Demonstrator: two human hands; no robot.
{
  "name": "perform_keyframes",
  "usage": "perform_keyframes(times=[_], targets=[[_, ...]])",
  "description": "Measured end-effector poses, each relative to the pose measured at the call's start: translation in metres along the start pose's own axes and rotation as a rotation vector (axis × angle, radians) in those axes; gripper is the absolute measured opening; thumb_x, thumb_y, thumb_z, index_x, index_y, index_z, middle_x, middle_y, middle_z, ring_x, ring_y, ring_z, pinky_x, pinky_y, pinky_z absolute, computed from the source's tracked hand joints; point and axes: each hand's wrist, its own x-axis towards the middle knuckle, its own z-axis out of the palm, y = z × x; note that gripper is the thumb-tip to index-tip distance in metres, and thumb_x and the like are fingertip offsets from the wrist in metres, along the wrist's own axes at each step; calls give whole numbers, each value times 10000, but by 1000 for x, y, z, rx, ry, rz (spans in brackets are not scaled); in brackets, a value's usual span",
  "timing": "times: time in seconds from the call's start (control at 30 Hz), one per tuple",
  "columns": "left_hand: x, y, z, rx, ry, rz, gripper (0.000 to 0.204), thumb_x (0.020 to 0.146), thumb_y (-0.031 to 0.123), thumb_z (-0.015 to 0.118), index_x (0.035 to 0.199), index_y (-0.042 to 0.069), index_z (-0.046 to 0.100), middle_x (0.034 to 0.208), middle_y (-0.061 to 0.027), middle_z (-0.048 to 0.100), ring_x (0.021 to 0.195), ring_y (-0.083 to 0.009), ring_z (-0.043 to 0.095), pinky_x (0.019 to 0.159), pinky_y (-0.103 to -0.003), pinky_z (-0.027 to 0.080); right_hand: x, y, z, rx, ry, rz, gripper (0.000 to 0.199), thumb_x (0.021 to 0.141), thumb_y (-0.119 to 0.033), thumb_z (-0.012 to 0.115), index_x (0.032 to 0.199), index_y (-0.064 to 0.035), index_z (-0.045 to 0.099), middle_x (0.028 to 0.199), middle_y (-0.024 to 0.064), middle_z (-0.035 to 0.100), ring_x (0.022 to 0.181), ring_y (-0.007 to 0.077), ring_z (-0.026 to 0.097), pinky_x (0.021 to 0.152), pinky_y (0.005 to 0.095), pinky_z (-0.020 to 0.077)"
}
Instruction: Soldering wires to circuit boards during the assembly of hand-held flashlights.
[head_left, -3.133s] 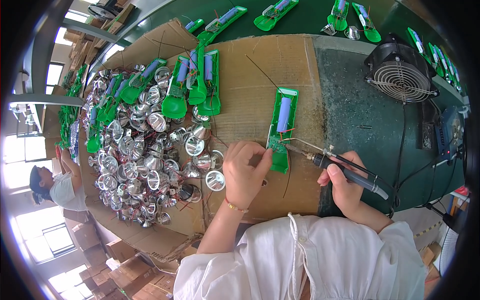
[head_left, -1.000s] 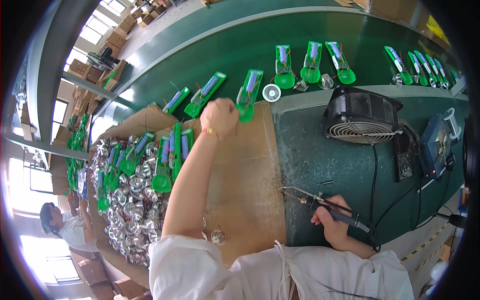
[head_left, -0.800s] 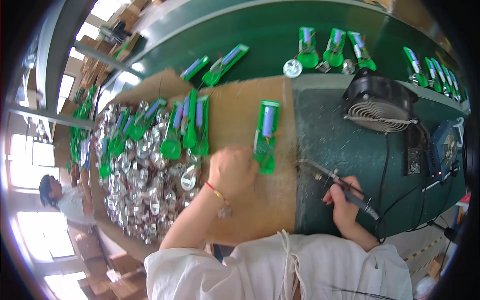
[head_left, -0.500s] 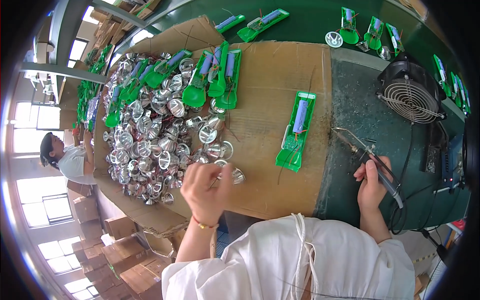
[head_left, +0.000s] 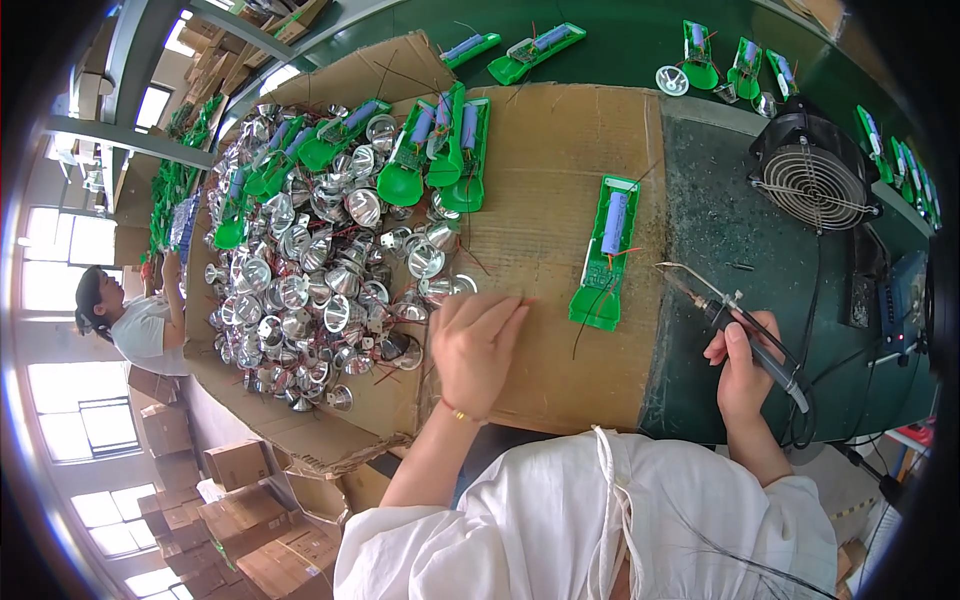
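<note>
My right hand (head_left: 740, 378) grips a soldering iron (head_left: 714, 308) with a thin metal feed tube alongside it. The tip points up and left over the dark mat. My left hand (head_left: 473, 352) hovers over the cardboard, beside the reflector pile, with fingers drawn together; what they hold, if anything, is hidden. To its right lies a green plastic housing (head_left: 597, 307), open side up. In it are a blue cylindrical battery (head_left: 614, 223) and a small circuit board, with thin red and black wires sticking out.
Silver cone reflectors (head_left: 290, 290) fill a cardboard box at left, with several green housings (head_left: 402, 185) on top. A black fan (head_left: 815, 185) stands at right, near a blue soldering station (head_left: 903, 305). More housings line the far bench. A person (head_left: 145, 330) works at far left.
My left hand has moved right, from the reflectors onto the cardboard. The right hand keeps its hold on the soldering iron. The view has shifted slightly.
</note>
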Motion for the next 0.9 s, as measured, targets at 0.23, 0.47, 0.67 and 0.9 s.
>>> perform_keyframes(times=[0.23,0.47,0.67,0.9], targets=[[14,26,12,-509,-195,-319,110,745,72,639,843,23,647,666,-84,596,619,-209,561,557,-288,430,-19,-10,0,61,-83,26,167,795,-74,575,872,34,473,678,90,545,555,129,567,492,227,461],[15,32,36,-363,-174,-108,71,740,87,637,790,38,642,668,-80,569,617,-213,527,540,-319,418,-9,-4,20,-77,-213,-70,161,807,-79,571,874,19,463,721,100,545,547,124,560,476,228,463],[20,32,41,-362,-191,-133,65,729,96,643,757,38,636,751,-85,524,626,-218,510,520,-313,414,-3,-4,32,18,-174,44,155,817,-99,575,873,0,470,637,83,561,530,111,550,471,219,446],[25,35,38,-427,-230,-208,59,735,85,633,747,28,633,759,-84,540,597,-201,523,493,-288,428,3,-4,37,120,-151,173,139,801,-59,598,837,3,480,656,77,571,553,98,552,499,223,463]])
